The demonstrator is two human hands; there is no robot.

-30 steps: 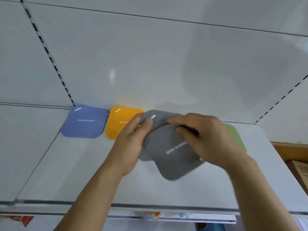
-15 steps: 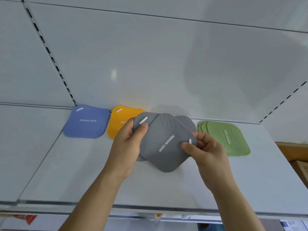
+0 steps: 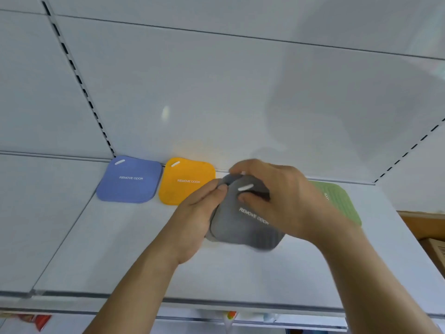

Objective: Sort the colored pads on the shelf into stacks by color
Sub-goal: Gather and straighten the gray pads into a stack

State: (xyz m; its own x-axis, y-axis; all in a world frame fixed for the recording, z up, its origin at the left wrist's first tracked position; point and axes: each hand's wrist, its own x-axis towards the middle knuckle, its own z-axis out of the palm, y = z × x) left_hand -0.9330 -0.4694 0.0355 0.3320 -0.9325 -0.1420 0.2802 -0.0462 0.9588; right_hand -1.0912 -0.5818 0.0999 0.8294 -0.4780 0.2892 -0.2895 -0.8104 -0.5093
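On a white shelf (image 3: 120,249), both hands, left (image 3: 195,222) and right (image 3: 284,201), clamped the gray pads (image 3: 243,225) at centre, between the orange pad (image 3: 186,180) left and green pads (image 3: 337,201) right; a blue pad (image 3: 130,179) lay far left.

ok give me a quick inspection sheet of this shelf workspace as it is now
surface: white shelf, flat.
job's things: blue pads and orange pads side by side at the back; green pads on the right, partly hidden; grey pads in hand.
clutter: nothing seen.
grippers: left hand and right hand both grip the grey pads.
cables: nothing seen.
surroundings: white back panel; cardboard boxes at far right.
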